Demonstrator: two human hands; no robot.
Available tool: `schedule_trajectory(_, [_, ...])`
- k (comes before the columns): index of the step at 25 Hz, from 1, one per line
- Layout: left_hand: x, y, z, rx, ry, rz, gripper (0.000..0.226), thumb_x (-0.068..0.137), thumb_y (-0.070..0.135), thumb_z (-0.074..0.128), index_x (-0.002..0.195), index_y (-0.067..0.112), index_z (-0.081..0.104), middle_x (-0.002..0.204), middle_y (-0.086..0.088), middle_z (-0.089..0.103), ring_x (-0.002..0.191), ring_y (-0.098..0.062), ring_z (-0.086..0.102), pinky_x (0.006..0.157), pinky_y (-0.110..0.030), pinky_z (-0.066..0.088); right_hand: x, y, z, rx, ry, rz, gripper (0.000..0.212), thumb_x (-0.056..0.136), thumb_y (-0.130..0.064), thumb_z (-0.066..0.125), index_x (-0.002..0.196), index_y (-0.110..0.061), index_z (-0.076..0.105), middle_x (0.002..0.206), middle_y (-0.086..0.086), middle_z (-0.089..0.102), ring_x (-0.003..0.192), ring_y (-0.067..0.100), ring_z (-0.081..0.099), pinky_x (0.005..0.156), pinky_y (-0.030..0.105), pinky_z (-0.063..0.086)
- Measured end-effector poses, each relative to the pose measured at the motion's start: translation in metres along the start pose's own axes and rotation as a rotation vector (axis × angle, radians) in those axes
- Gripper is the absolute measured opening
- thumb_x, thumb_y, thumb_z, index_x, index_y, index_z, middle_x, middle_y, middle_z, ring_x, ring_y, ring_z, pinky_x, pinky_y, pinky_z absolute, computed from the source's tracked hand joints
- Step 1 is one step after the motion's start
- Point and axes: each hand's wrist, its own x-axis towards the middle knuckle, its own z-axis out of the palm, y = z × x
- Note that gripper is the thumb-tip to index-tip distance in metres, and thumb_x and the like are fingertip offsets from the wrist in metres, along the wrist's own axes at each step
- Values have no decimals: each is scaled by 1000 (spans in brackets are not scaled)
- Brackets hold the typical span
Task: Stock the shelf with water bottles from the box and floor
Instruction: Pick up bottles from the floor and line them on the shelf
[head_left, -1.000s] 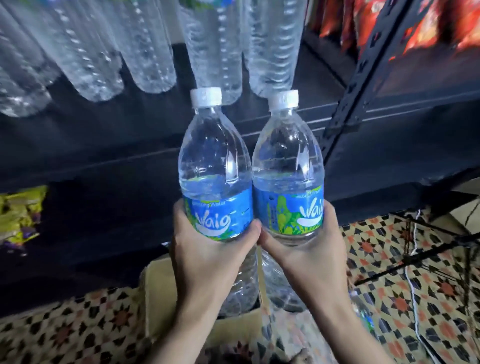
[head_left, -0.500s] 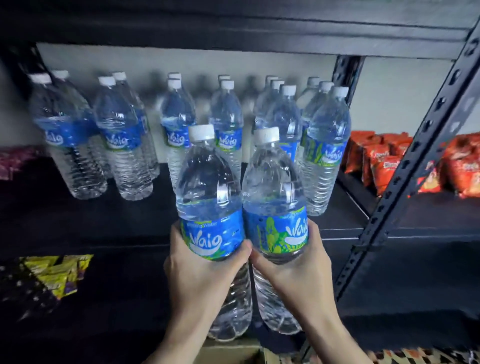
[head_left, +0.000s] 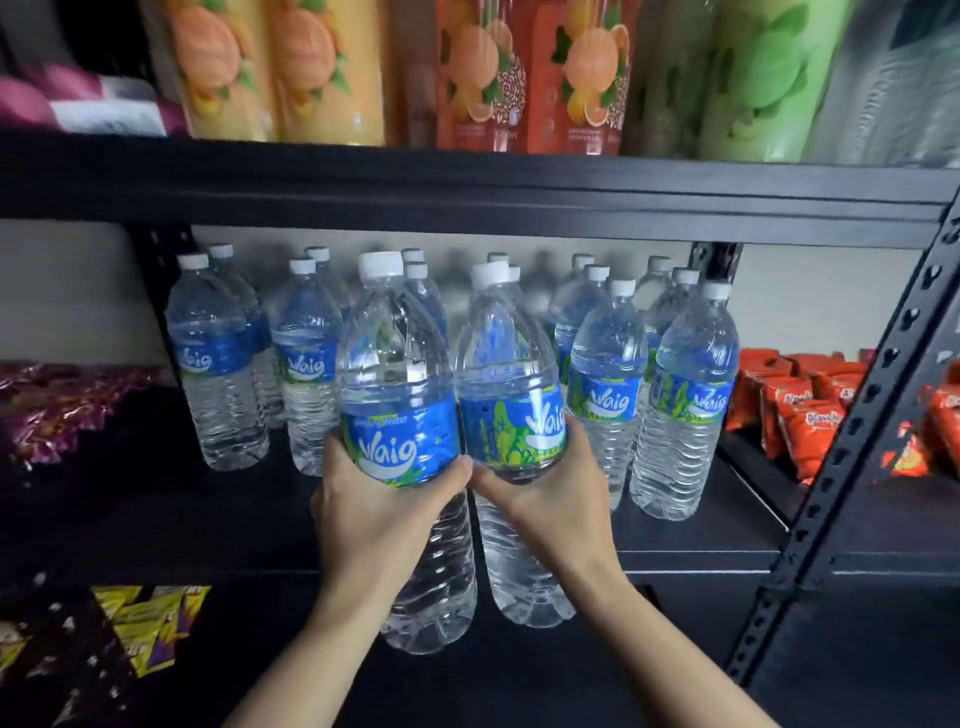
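Observation:
My left hand (head_left: 379, 512) grips a clear water bottle (head_left: 397, 374) with a blue label and white cap. Around a second such bottle (head_left: 511, 374) curls my right hand (head_left: 550, 493). Both bottles are upright, side by side and touching, held in the air in front of the black shelf (head_left: 691, 540). Their bottoms hang below the shelf's front edge. Several matching bottles (head_left: 685, 395) stand in rows on that shelf behind them. The box and the floor are out of view.
Juice cartons (head_left: 566, 78) fill the shelf above. Orange snack packs (head_left: 810, 415) lie on the right-hand shelf, purple packs (head_left: 57, 410) on the left, yellow packs (head_left: 150, 623) on the lower shelf. A black perforated upright (head_left: 857, 431) rises at the right.
Both hands have lifted the two bottles from above the box up to the water shelf. The view has risen: floor and box dropped out, the juice shelf came in.

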Motion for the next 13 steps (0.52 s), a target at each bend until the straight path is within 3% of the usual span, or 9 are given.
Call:
schedule_trajectory(5, [21,6,-1,-28,12,1,75,41,45,94,102,24,56,91,10,69,85,-14,68,77,-36,56,41,-4,35,76,115,21,66,55,-44,89,106,-27,51,93,-15,66,83,-2,63,68,9,43])
schedule_trajectory(9, [27,3,-3,-27,-4,12,72,43,41,95,102,24,56,90,11,69,84,-11,67,76,-33,55,69,10,60,85,206,5,74,58,-40,89,116,-21,48,102,-9,61,95,10,61,87,29,50])
schedule_trajectory(13, [31,-11,-5,-22,-5,-6,74,42,42,95,103,28,56,91,11,70,87,-12,68,79,-34,55,80,34,72,51,235,-30,84,55,-45,88,124,-19,47,112,-4,61,105,14,59,94,33,48])
